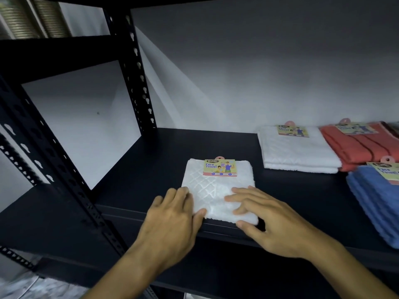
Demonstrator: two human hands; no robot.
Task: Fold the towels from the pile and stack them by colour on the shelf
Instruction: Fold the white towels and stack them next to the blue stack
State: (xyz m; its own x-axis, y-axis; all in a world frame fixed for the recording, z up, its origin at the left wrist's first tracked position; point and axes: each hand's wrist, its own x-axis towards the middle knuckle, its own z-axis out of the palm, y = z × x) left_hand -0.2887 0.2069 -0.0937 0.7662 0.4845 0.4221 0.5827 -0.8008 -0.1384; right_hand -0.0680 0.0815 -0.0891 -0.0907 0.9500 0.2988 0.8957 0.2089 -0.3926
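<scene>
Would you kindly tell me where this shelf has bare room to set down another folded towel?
Bare shelf lies left of the white towel under both hands, out to the black upright, and behind it to the wall. A narrower strip separates it from the white stack. The right is crowded: white, red and blue towels adjoin.

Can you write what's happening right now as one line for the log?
step: smoothing folded white towel on shelf | left hand: flat on towel | right hand: flat on towel | nearby: white stack
</scene>
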